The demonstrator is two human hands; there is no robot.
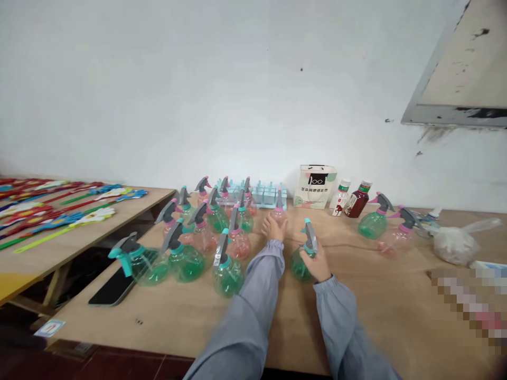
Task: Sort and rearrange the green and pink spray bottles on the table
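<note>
My left hand [274,227] is closed around the body of a pink spray bottle [279,202] with a grey head, near the table's back. To the right and nearer to me, my right hand [317,262] grips a green spray bottle [300,266] by its upper part; this one has a grey and teal trigger head. Left of my arms stands a group of several pink and green spray bottles, among them a green one [228,277] closest to my left sleeve. At the group's left end a green bottle [148,266] leans over beside a black phone [113,289].
Behind the bottles is a light-blue mold tray [269,196]. A paper bag [315,187], a white bottle [339,199] and a dark red bottle [357,200] stand by the wall. Farther right are two spray bottles and a plastic bag [455,244]. Colourful hand-shaped sticks [91,216] cover the left table.
</note>
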